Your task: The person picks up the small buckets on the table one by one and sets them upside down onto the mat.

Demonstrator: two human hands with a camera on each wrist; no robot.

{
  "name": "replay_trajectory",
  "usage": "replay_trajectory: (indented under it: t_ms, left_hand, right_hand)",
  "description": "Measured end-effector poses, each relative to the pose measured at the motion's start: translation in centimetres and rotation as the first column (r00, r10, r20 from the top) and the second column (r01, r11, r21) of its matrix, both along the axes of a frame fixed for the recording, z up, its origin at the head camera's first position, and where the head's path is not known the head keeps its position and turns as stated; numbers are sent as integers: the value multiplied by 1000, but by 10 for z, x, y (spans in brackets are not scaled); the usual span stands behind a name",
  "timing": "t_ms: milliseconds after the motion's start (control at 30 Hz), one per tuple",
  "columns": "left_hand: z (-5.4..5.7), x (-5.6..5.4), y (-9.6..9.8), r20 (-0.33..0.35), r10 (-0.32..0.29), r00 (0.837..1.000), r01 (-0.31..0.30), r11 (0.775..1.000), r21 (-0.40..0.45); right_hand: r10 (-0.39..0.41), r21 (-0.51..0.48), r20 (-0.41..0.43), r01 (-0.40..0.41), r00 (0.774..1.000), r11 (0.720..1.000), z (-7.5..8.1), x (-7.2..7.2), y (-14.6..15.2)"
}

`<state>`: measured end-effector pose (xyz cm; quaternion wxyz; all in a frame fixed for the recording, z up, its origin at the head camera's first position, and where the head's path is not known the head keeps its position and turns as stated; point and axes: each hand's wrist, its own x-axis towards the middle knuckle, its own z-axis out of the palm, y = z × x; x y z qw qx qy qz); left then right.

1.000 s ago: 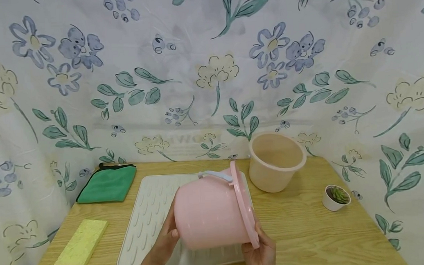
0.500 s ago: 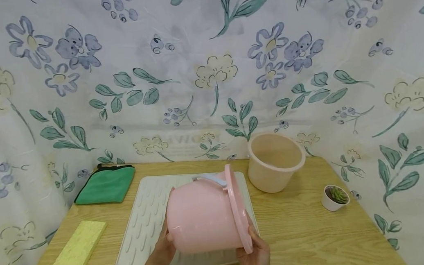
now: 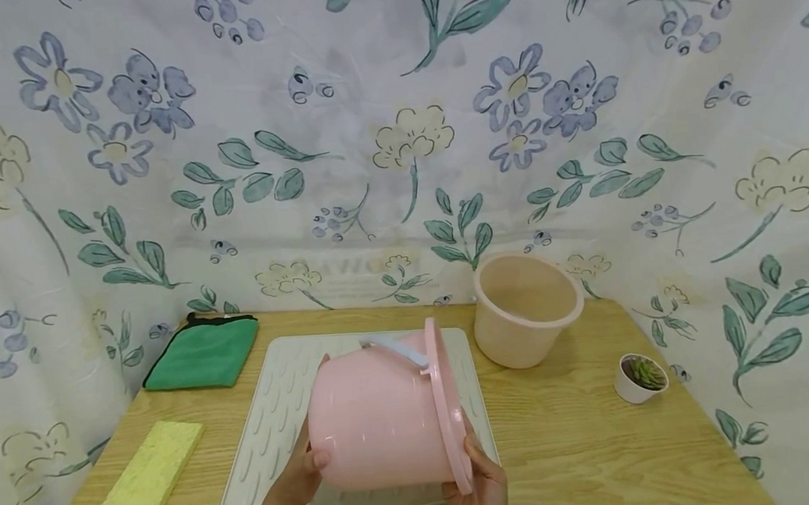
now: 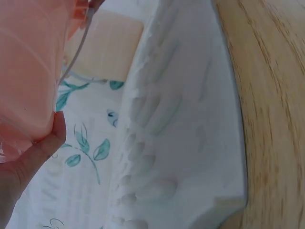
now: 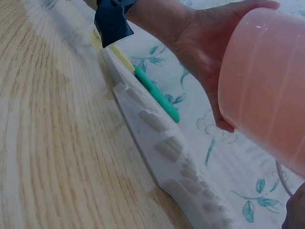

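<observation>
A pink bucket (image 3: 381, 418) lies tipped on its side in the air, its mouth turned to the right and its base to the left. Its pale blue handle (image 3: 400, 352) rests against the upper side near the rim. My left hand (image 3: 296, 475) grips the base end, thumb on the near side; in the right wrist view that hand (image 5: 200, 52) spreads around the base. My right hand (image 3: 480, 478) holds the rim from below. Under the bucket is a white ridged draining mat (image 3: 263, 442), with a gap showing between them in the wrist views. The bucket's inside is hidden.
A beige tub (image 3: 524, 346) stands at the back right, with a small potted succulent (image 3: 640, 378) farther right. To the left lie a folded green cloth (image 3: 203, 354) and a yellow sponge cloth (image 3: 153, 469). A floral curtain (image 3: 403, 229) closes off the wooden table's back.
Both hands have carried the bucket a little left and slightly down, towards me. Its handle has shifted left with it. The other things on the table stay put.
</observation>
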<state>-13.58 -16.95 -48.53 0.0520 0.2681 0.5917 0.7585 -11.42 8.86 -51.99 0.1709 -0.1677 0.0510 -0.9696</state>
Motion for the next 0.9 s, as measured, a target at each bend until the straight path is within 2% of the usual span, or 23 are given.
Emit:
replay_trajectory:
  t_ms: [133, 333, 433, 500, 600, 700, 767, 833, 900]
  left_hand:
    - [6, 2, 5, -85, 86, 993, -89, 995, -33]
    - [13, 7, 7, -132, 162, 978, -164, 986, -7]
    - [16, 8, 7, -136, 203, 970, -203, 979, 11]
    - [17, 8, 7, -157, 246, 956, -247, 969, 16]
    - [22, 9, 7, -170, 313, 934, -316, 949, 13]
    - [27, 10, 7, -200, 385, 901, -395, 919, -10]
    - [30, 12, 7, -236, 436, 869, -458, 887, -47]
    - [33, 15, 6, -294, 494, 819, -540, 836, -101]
    - [36, 17, 6, -364, 545, 755, -629, 759, -168]
  right_hand:
    - [13, -1, -17, -13, 1000, 1000, 2, 0, 0]
    - [78, 22, -34, -77, 996, 997, 5, -3, 4]
    - [115, 74, -34, -112, 993, 991, 6, -5, 8]
    - [132, 140, -32, -126, 991, 982, 6, -7, 12]
    - [154, 262, -31, -141, 987, 955, 7, -8, 19]
    - [168, 387, -33, -142, 985, 911, 9, -9, 24]
    - [171, 459, -30, -139, 985, 877, 9, -10, 27]
    - [164, 535, -26, -125, 986, 836, 10, -11, 30]
    - [141, 610, -17, -102, 990, 786, 11, -12, 33]
